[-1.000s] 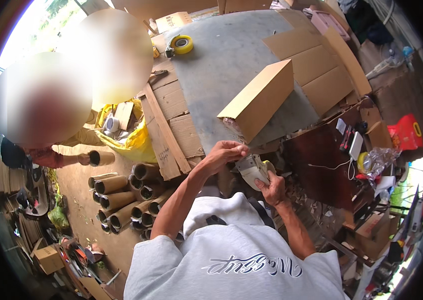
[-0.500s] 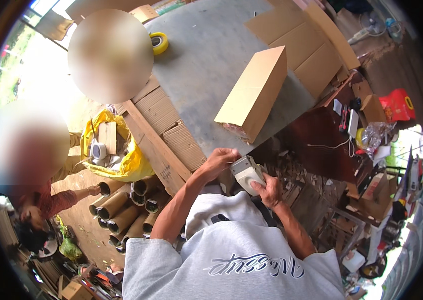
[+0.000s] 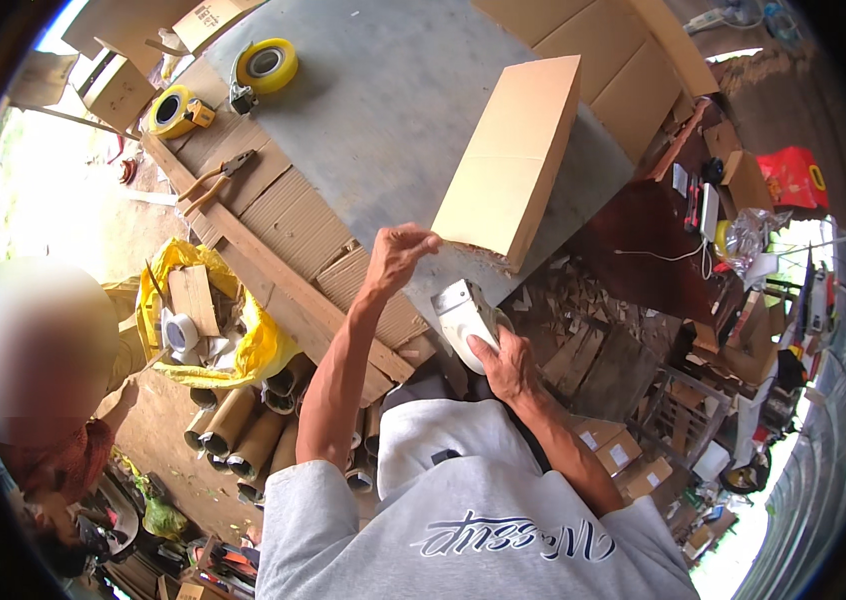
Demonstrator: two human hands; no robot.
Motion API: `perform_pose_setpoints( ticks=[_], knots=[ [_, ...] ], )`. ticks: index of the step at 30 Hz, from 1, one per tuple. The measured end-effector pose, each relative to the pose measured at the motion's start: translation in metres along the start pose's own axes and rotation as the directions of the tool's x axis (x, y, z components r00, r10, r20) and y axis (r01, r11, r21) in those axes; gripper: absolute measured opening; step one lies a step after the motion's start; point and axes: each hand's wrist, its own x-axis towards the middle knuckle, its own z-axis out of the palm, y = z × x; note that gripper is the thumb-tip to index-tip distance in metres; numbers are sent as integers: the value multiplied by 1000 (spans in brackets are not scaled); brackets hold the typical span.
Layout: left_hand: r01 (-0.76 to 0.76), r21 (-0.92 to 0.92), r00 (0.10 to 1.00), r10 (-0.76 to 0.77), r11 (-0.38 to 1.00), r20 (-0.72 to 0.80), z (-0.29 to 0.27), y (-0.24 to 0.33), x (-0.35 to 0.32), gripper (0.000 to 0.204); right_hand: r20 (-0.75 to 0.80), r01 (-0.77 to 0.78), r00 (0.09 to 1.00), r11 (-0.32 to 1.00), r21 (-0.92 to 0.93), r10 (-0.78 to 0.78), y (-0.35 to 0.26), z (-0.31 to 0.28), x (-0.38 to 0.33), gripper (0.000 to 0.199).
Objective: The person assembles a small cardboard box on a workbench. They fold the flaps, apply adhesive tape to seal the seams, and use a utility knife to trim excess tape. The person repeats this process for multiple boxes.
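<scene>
My right hand [image 3: 511, 362] grips a white hand-held device [image 3: 465, 330] with a grey, boxy end, just off the near edge of the table. Its exact kind does not show. A long brown cardboard box [image 3: 505, 165] lies at a slant on the grey tabletop [image 3: 373, 110]. My left hand [image 3: 405, 255] is closed in a pinch, fingertips beside the box's near left corner. Whether they touch the box, or hold something small, I cannot tell. At the box's near end some crinkled, reddish filling shows through the opening.
Two yellow tape rolls [image 3: 268, 65] and pliers [image 3: 218, 180] lie far left. A yellow sack [image 3: 263, 345] with scraps stands left, above cardboard tubes [image 3: 231, 415]. At the left a person [image 3: 63, 450] reaches toward the sack. Flat cardboard [image 3: 593, 45] covers the far right.
My left hand has moved up and left, away from the device, to the box's corner. The device has come slightly left in my right hand. The view has shifted, revealing the pliers and tape rolls.
</scene>
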Motion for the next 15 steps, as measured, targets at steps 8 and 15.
perform_pose_setpoints(
  ticks=[8, 15],
  knots=[
    [-138, 19, 990, 137, 990, 41, -4, -14, 65, 16, -253, 34, 965, 988, -152, -72, 8, 46, 33, 54],
    [-375, 162, 923, 384, 913, -27, 23, -23, 93, 17, -316, -75, 949, 975, -211, 5, 7, 53, 46, 54]
  ],
)
